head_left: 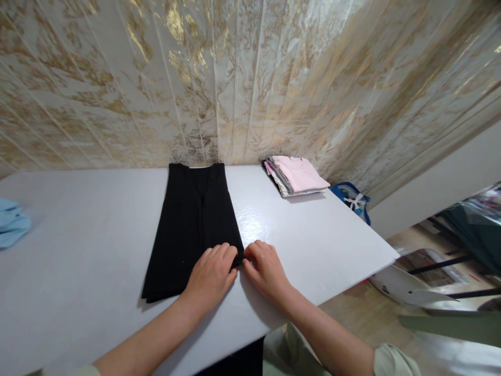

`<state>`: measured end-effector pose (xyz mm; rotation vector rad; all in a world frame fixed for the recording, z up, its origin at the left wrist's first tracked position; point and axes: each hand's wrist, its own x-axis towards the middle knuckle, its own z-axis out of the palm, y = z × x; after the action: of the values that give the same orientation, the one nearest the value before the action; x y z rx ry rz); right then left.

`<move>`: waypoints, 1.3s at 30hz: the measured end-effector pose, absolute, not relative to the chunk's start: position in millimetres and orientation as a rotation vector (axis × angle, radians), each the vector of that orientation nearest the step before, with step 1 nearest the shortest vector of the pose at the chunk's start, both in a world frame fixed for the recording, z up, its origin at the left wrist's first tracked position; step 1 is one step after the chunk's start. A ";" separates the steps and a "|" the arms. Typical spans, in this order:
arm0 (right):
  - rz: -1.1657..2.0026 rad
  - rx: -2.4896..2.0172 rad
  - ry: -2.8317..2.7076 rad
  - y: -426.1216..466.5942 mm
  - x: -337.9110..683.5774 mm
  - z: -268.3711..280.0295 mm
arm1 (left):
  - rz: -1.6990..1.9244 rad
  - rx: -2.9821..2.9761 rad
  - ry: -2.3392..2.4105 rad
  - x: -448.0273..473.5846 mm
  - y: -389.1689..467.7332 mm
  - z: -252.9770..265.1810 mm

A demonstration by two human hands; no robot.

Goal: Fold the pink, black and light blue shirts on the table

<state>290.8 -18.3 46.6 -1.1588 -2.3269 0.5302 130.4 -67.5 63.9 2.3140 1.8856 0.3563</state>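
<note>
A black garment that looks like a pair of pants (pixel 188 219) lies flat on the white table (pixel 97 250), its waist end toward the wall and its wide hem end toward me. My left hand (pixel 213 271) rests over the hem near its right corner, fingers bent and closed on the cloth. Beside it, my right hand (pixel 266 266) pinches that same corner between thumb and fingers. The two hands almost meet there, and the cloth under the fingertips is partly hidden.
Folded clothes with a pink one (pixel 299 173) on top are stacked at the table's back right. Light blue cloth (pixel 13 222) lies at the far left. A blue-rimmed bag (pixel 352 201) stands beyond the right edge. Behind the table is a gold-patterned wall covering (pixel 188 78).
</note>
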 end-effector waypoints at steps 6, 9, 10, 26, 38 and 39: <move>0.602 -1.164 -2.254 -18.5 290.4 48.7 | 0.599 2.152 1.852 125.6 -63.2 65.7; 0.568 -1.217 -2.289 -17.5 286.0 50.4 | 0.696 2.111 1.851 124.9 -62.8 65.3; 0.550 -1.236 -2.302 -16.8 284.2 50.7 | 0.712 2.115 1.852 125.2 -63.0 64.9; 0.821 -1.173 -2.160 -18.6 279.2 49.1 | 0.460 2.350 1.976 129.0 -70.7 60.1; 0.890 -1.188 -2.097 -16.3 279.9 49.5 | 0.396 2.399 2.065 132.1 -71.6 62.4; 0.872 -1.183 -2.109 -17.0 279.8 49.9 | 0.385 2.398 2.063 132.9 -71.6 62.8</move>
<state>279.8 -17.0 49.9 -1.1832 -2.1095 0.8723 132.9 -71.6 62.8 2.3980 2.0635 0.3846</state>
